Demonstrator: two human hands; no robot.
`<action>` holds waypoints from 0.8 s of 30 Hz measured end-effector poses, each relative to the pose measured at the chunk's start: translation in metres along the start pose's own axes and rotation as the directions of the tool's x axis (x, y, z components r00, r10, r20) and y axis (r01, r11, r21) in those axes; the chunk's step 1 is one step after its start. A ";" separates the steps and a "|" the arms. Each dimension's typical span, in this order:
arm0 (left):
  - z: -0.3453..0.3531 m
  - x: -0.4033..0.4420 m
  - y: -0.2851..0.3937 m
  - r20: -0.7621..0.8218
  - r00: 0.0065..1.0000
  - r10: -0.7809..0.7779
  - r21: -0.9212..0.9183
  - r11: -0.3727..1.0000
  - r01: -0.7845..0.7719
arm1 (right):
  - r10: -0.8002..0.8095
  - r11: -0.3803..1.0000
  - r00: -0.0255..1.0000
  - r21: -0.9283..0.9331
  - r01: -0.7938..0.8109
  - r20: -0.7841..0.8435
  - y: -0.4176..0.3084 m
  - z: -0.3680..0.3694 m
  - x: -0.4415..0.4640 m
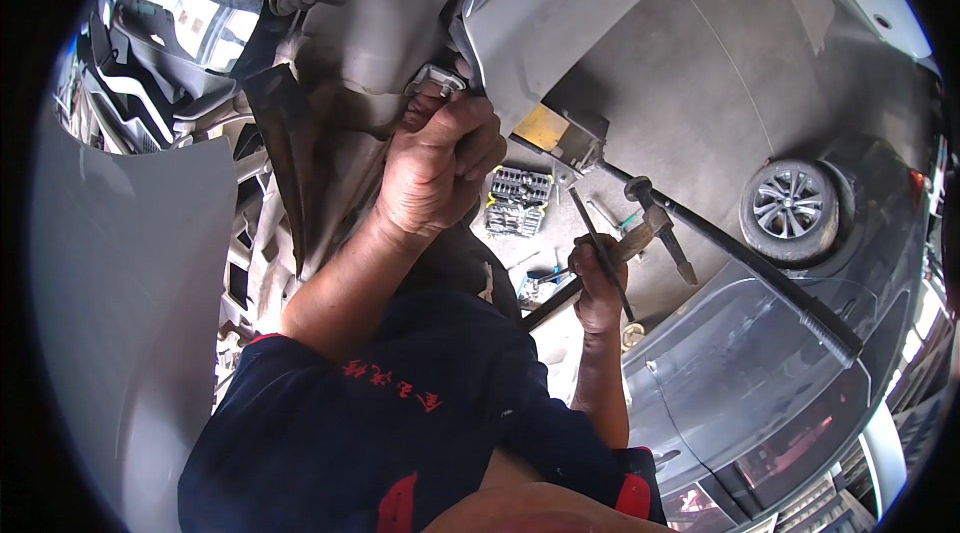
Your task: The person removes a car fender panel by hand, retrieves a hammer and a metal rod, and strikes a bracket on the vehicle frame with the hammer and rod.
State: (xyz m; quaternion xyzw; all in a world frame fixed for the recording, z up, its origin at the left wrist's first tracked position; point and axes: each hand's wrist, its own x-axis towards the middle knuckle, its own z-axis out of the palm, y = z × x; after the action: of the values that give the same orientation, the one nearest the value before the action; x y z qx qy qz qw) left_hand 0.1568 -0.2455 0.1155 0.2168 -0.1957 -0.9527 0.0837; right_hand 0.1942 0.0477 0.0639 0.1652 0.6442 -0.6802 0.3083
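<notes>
My left hand [435, 168] is closed, its fingers curled up against a light metal hinge [436, 81] on the car body beside a grey panel edge. Whatever lies inside those fingers is hidden. Lower and to the right, my right hand [597, 285] grips a hammer [660, 223] by its wooden handle. A long thin dark metal rod [590, 225] is held in the same hand, slanting across the handle.
Below lies an open socket set [518, 201]. A floor jack with a yellow plate [541, 128] has a long black handle [740, 255] reaching rightward. A dark grey car [740, 373] stands right, near its wheel [790, 210]. A pale body panel [130, 303] is at left.
</notes>
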 end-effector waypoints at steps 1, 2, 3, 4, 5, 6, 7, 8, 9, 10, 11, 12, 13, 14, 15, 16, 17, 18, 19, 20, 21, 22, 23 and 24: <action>0.001 0.000 -0.001 0.001 1.000 0.003 0.007 1.000 -0.003 | 0.004 1.000 1.000 0.001 -0.004 -0.001 0.000 0.000 -0.001; 0.001 0.000 -0.001 0.001 1.000 0.006 0.014 1.000 -0.006 | 0.005 1.000 1.000 -0.002 -0.005 -0.002 0.001 -0.001 -0.002; 0.001 0.000 -0.002 0.001 1.000 0.011 0.021 1.000 -0.011 | 0.005 1.000 1.000 -0.006 -0.005 -0.002 0.002 -0.001 -0.001; 0.001 0.001 -0.002 0.008 1.000 0.010 0.010 1.000 -0.010 | 0.005 1.000 1.000 -0.009 -0.005 -0.002 0.003 -0.002 -0.001; 0.000 0.001 -0.002 0.014 1.000 0.010 -0.001 1.000 -0.010 | 0.006 1.000 1.000 -0.015 -0.006 -0.005 0.004 -0.002 -0.001; -0.001 0.001 -0.002 0.020 1.000 0.009 -0.012 1.000 -0.009 | 0.008 1.000 1.000 -0.022 -0.008 -0.008 0.005 -0.003 -0.001; -0.001 0.001 -0.002 0.018 1.000 0.006 -0.013 1.000 -0.006 | 0.010 1.000 1.000 -0.029 -0.011 -0.012 0.005 -0.004 -0.001; -0.001 0.002 -0.002 0.016 1.000 0.002 -0.013 1.000 -0.002 | 0.011 1.000 1.000 -0.022 -0.011 -0.012 0.005 -0.003 -0.002; -0.002 0.002 -0.002 0.014 1.000 -0.002 -0.014 1.000 0.002 | 0.011 1.000 1.000 -0.016 -0.011 -0.013 0.004 -0.003 -0.002; -0.001 0.002 -0.002 0.003 1.000 -0.007 -0.016 1.000 0.007 | 0.011 1.000 1.000 -0.009 -0.011 -0.014 0.004 -0.002 -0.003; -0.001 0.002 -0.002 -0.009 1.000 -0.013 -0.018 1.000 0.013 | 0.010 1.000 1.000 -0.011 -0.010 -0.019 0.005 -0.003 -0.004; 0.000 0.002 -0.002 -0.020 1.000 -0.017 -0.021 1.000 0.017 | 0.008 1.000 1.000 -0.013 -0.008 -0.023 0.006 -0.003 -0.004; -0.001 0.002 -0.002 -0.006 1.000 -0.021 -0.023 1.000 0.020 | 0.005 1.000 1.000 -0.016 -0.006 -0.027 0.007 -0.004 -0.003; -0.003 0.003 -0.002 0.008 1.000 -0.024 -0.025 0.999 0.024 | 0.007 1.000 1.000 -0.007 -0.007 -0.026 0.007 -0.004 -0.004; -0.003 0.003 -0.001 0.021 0.999 -0.027 -0.026 0.999 0.028 | 0.008 1.000 1.000 0.001 -0.008 -0.024 0.007 -0.004 -0.004; -0.003 0.003 -0.001 0.018 1.000 -0.026 -0.027 0.999 0.027 | 0.009 1.000 1.000 0.011 -0.009 -0.021 0.007 -0.003 -0.004; -0.002 0.003 -0.001 0.014 1.000 -0.026 -0.027 0.999 0.026 | 0.009 1.000 1.000 0.012 -0.009 -0.017 0.007 -0.003 -0.003; -0.002 0.003 0.000 0.010 1.000 -0.027 -0.028 0.999 0.027 | 0.011 1.000 1.000 0.012 -0.011 -0.015 0.007 -0.003 -0.002; -0.002 0.003 0.000 0.009 1.000 -0.029 -0.029 0.999 0.029 | 0.013 1.000 1.000 0.013 -0.013 -0.013 0.008 -0.003 -0.002; -0.002 0.003 0.000 0.009 0.999 -0.031 -0.031 0.999 0.031 | 0.011 1.000 1.000 0.004 -0.011 -0.014 0.008 -0.002 -0.003; -0.002 0.003 0.000 0.009 0.999 -0.031 -0.034 0.999 0.031 | 0.008 1.000 1.000 -0.006 -0.008 -0.014 0.007 -0.002 -0.003; -0.001 0.003 0.000 0.011 0.999 -0.030 -0.031 0.999 0.031 | 0.003 1.000 1.000 -0.017 -0.004 -0.013 0.006 -0.002 -0.002; -0.001 0.003 0.000 0.013 1.000 -0.029 -0.030 0.999 0.029 | 0.007 1.000 1.000 -0.006 -0.007 -0.019 0.006 -0.001 -0.002; 0.000 0.003 0.000 0.013 1.000 -0.027 -0.028 0.999 0.028 | 0.012 1.000 1.000 0.006 -0.012 -0.024 0.006 0.001 -0.002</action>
State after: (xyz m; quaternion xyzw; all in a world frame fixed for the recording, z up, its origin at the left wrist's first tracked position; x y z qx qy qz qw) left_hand 0.1546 -0.2464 0.1144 0.2122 -0.1799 -0.9578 0.0724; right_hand 0.1997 0.0474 0.0602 0.1779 0.6450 -0.6781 0.3040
